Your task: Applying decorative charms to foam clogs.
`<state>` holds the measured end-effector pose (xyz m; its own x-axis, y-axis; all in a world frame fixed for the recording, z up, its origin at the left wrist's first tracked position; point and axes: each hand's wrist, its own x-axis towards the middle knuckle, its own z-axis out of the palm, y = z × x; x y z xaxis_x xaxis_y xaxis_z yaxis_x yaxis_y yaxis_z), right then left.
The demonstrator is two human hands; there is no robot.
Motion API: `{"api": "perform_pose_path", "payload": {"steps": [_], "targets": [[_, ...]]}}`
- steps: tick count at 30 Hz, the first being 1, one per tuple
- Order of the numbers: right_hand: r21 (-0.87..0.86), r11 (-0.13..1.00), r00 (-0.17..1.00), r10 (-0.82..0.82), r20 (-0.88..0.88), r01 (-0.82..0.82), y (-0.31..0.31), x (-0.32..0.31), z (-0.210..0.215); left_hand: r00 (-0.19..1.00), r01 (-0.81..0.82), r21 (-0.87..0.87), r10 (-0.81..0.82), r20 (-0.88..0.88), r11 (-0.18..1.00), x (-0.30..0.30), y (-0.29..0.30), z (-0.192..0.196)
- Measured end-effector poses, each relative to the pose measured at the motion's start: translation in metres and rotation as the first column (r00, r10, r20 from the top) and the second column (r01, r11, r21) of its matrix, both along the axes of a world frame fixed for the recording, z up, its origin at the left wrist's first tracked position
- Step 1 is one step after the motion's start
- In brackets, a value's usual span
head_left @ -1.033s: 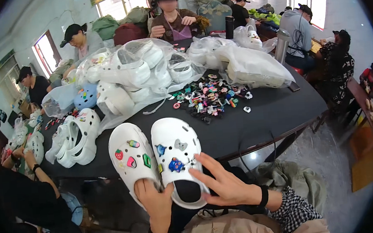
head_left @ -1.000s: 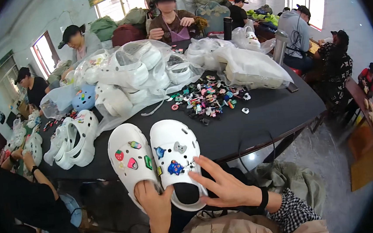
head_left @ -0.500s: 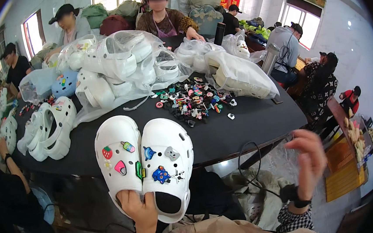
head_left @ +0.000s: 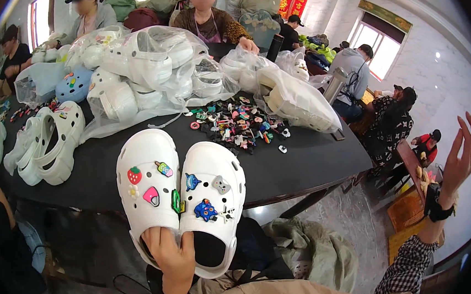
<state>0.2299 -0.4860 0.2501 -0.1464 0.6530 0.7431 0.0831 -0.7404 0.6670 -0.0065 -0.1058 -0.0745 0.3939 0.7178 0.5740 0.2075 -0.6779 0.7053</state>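
Observation:
My left hand (head_left: 171, 258) grips a pair of white clogs (head_left: 181, 192) by their heels, holding them side by side above the near edge of the black table (head_left: 303, 166). Both clogs carry colourful charms, among them a strawberry, a mushroom and a blue shark. My right hand (head_left: 459, 158) is raised far out to the right, fingers spread and empty, a dark band on its wrist. A pile of small colourful charms (head_left: 239, 122) lies on the table beyond the clogs.
Clear bags of white clogs (head_left: 146, 65) are heaped on the table's far side, another bag (head_left: 298, 100) lies to the right. Loose white clogs (head_left: 47, 142) lie at the left. Several people sit around the table. A metal flask (head_left: 334, 85) stands at the right edge.
My right hand let go of the clogs and swung out and up to the right, fingers open. The left hand keeps holding the pair, and the view has shifted closer.

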Motion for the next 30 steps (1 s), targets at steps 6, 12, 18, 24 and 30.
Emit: {"api": "perform_pose_path", "payload": {"steps": [6, 12, 18, 24, 30], "targets": [[0.338, 0.877, 0.741, 0.473, -0.478, -0.341, 0.084, 0.033, -0.069, 0.998, -0.053, 0.085, 0.051, 0.027, 0.995, 0.004, -0.005, -0.003], [0.214, 0.678, 0.306, 0.561, -0.769, -0.704, 0.241, 0.052, -0.137, 0.993, -0.091, 0.127, 0.08, 0.091, 0.988, 0.005, 0.009, 0.0], [0.151, 0.675, 0.086, 0.305, -0.949, -0.722, 0.372, 0.107, -0.203, 0.999, -0.036, 0.136, 0.039, -0.021, 0.99, 0.011, 0.01, 0.012], [0.002, 0.759, 0.167, 0.147, -0.975, -0.652, 0.452, 0.163, -0.261, 0.995, -0.02, 0.043, 0.024, -0.097, 0.999, 0.006, 0.003, 0.007], [0.002, 0.795, 0.124, 0.097, -0.988, -0.607, 0.461, 0.163, -0.276, 0.996, -0.043, 0.128, 0.052, -0.069, 0.991, 0.007, 0.008, 0.006]]}}
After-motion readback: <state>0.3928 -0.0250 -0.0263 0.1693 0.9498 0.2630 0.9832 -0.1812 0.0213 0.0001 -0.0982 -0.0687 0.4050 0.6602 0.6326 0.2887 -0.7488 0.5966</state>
